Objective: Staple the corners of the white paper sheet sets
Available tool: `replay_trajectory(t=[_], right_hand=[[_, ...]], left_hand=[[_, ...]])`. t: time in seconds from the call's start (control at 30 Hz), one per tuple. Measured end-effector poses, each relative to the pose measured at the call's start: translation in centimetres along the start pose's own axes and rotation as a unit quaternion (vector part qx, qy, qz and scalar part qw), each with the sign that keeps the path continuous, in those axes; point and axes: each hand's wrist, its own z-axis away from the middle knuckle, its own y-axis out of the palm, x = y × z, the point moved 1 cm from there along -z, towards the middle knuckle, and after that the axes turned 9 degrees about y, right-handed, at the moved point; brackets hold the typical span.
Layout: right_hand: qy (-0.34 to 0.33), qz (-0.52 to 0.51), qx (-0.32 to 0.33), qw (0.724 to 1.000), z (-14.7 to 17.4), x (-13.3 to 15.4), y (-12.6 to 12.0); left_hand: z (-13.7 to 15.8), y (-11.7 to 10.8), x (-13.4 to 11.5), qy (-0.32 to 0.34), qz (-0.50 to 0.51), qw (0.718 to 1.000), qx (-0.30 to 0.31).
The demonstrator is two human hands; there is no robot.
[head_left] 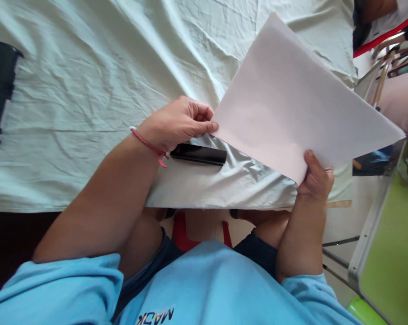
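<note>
A blank white sheet of paper, perhaps a thin stack, is held tilted over the right part of the table. My left hand pinches its left corner between thumb and fingers. On the near edge, my right hand grips the paper with the thumb on top and the fingers mostly hidden beneath. A shiny black flat object lies on the cloth just below my left hand; its kind is unclear.
A pale green cloth with wrinkles covers the table. At the far left edge sits a black plastic item, partly cut off. To the right stands a green-topped metal-edged table, with other people partly visible beyond.
</note>
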Motion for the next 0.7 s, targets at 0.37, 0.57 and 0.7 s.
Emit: replay_trajectory(t=[0.37,0.57,0.7], right_hand=[[0.001,-0.006,-0.026,1.0,-0.56,-0.47,0.06],[0.0,-0.017,-0.021,1.0,-0.36,-0.26,0.03],[-0.004,-0.024,-0.009,1.0,-0.25,-0.13,0.08]], left_hand=[[0.0,0.31,0.14,0.013,0.044,0.999,-0.027],[0.09,0.06,0.08,0.031,0.014,0.999,-0.029],[0.16,0.19,0.11,0.038,0.032,0.998,-0.026]])
